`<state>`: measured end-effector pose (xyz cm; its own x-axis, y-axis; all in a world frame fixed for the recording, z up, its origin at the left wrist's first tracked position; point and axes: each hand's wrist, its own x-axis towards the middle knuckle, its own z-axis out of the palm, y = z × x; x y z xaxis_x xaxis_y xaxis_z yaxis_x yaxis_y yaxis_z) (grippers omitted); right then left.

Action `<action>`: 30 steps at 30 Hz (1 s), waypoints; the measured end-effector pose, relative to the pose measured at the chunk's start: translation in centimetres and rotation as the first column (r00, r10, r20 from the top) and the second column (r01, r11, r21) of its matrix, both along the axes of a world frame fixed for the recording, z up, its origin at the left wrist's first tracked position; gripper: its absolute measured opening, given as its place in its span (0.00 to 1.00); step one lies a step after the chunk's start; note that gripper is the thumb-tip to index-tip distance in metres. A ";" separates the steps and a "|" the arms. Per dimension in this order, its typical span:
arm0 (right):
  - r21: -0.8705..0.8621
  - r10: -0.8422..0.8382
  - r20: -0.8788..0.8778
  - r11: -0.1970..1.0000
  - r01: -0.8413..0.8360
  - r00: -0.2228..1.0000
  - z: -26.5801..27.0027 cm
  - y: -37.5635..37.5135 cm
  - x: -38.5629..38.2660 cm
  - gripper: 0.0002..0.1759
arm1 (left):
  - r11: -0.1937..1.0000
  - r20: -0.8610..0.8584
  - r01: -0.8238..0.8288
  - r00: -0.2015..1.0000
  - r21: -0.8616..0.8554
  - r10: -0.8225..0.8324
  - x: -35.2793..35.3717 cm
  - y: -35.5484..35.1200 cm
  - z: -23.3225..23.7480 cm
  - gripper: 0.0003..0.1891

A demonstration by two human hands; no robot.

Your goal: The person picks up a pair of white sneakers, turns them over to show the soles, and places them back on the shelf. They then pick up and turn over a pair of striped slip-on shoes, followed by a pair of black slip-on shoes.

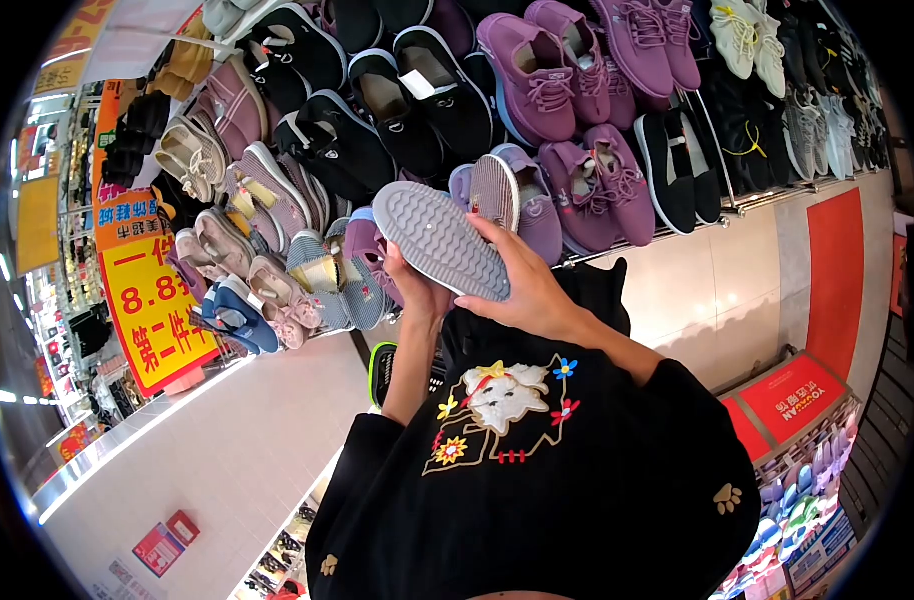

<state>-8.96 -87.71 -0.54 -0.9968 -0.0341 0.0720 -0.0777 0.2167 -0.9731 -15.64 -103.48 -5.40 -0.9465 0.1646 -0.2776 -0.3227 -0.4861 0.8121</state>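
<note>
A shoe (442,240) is held up in front of my chest, its grey wavy-tread sole turned toward me. My left hand (414,283) grips its lower left edge, fingers mostly hidden behind it. At the other side, my right hand (527,283) closes on the edge, with fingertips over the sole. Just beyond my right fingers, a mauve knit shoe (494,190) with a pale sole edge shows among the displayed shoes. Purple lace-up sneakers (599,185) stand behind my right hand. A grey-blue striped pair (337,280) lies left of my left hand.
Rows of shoes fill the rack ahead, including black slip-ons (442,95) and purple sneakers (532,75). The metal rack edge (767,200) runs along the right. A yellow price sign (155,310) hangs at left. A red-topped stand (792,405) with slippers is at lower right.
</note>
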 end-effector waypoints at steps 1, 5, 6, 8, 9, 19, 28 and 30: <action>-0.001 0.002 0.001 1.000 -0.002 1.000 0.0 0.0 0.0 0.51 | 1.000 0.001 -0.002 1.000 -0.001 0.002 -0.1 -0.2 -0.4 0.41; -0.018 -0.009 0.026 1.000 0.009 1.000 -0.3 0.0 -0.1 0.49 | 0.990 -0.027 0.126 0.992 0.063 -0.124 -1.1 0.0 0.0 0.42; -0.030 -0.019 0.036 0.999 0.020 0.999 -0.3 0.0 -0.1 0.48 | 0.983 -0.070 0.166 0.984 0.072 -0.161 -1.6 0.3 0.6 0.43; -0.037 -0.013 0.017 0.999 0.014 1.000 -0.5 -0.2 -0.1 0.47 | 0.985 -0.120 0.158 0.982 0.071 -0.148 -3.2 0.6 2.5 0.40; -0.045 -0.006 0.001 0.999 0.006 1.000 -0.6 -0.2 -0.2 0.47 | 0.987 -0.168 0.147 0.977 0.069 -0.134 -4.0 0.4 3.2 0.37; 0.028 -0.039 0.063 0.999 0.037 0.997 -2.1 0.7 0.8 0.44 | 0.992 -0.180 0.038 0.982 -0.122 -0.060 -8.8 -0.6 2.0 0.09; -0.246 -0.102 0.341 0.950 0.194 0.935 -5.8 2.2 1.9 0.32 | 0.973 -0.211 0.075 0.970 -0.218 -0.122 -7.4 -1.8 1.0 0.12; -0.220 -0.112 0.386 0.953 0.209 0.916 -6.2 2.6 2.4 0.29 | 0.975 -0.244 0.065 0.963 -0.211 -0.116 -6.6 -2.6 0.7 0.13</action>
<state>-6.57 -85.11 -6.69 -0.9448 0.0994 -0.3123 0.3076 -0.0596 -0.9496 -22.21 -106.05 -4.69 -0.9735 0.2186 -0.0670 -0.1292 -0.2844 0.9500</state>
